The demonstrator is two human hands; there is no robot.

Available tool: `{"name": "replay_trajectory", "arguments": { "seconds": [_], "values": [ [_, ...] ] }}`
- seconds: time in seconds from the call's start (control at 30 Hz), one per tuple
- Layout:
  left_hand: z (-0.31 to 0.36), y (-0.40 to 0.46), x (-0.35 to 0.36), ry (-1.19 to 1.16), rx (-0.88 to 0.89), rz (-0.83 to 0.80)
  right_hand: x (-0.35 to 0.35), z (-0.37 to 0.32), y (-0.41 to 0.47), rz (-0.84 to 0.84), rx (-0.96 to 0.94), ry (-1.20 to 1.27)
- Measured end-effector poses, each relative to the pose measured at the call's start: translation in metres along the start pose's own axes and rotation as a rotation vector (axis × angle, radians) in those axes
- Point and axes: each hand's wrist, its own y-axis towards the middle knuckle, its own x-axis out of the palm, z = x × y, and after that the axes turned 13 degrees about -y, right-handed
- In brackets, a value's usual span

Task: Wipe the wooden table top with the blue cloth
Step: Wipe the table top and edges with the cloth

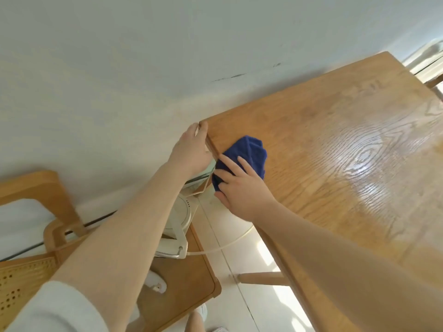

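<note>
The wooden table top (335, 144) fills the right side of the view, its grain shining in the light. A bunched blue cloth (251, 154) lies near the table's left corner, partly over the edge. My right hand (242, 188) presses down on the cloth with its fingers laid straight across it. My left hand (191, 149) rests against the table's left edge near the corner, fingers extended along the rim, and appears to hold a thin pale sheet or pane below the edge.
A wooden chair (184, 279) stands left of the table, with a white appliance (177, 226) and its cord on the seat. A second wooden chair (36, 212) with a woven back is at far left. A white wall runs behind. Pale floor tiles show below.
</note>
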Motion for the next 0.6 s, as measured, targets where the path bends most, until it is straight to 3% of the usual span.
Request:
{"name": "replay_trajectory", "arguments": {
  "seconds": [0.1, 0.17, 0.23, 0.3, 0.43, 0.6],
  "values": [
    [0.014, -0.023, 0.021, -0.576, -0.213, 0.117, 0.005, -0.012, -0.075, 0.019, 0.061, -0.059],
    [0.026, -0.038, 0.044, -0.83, -0.433, 0.144, 0.012, -0.023, -0.117, -0.017, 0.043, -0.052],
    [0.036, -0.049, 0.067, -1.03, -0.52, 0.099, 0.017, -0.031, -0.131, 0.004, 0.124, -0.003],
    [0.041, -0.051, 0.081, -1.054, -0.487, 0.135, 0.016, -0.034, -0.113, 0.054, 0.313, 0.083],
    [0.042, -0.046, 0.081, -0.868, -0.464, 0.271, 0.012, -0.034, -0.06, 0.036, 0.564, 0.118],
    [0.041, -0.055, 0.084, -0.892, -0.424, 0.276, 0.022, -0.053, -0.121, -0.041, 0.529, -0.021]
  ]
}}
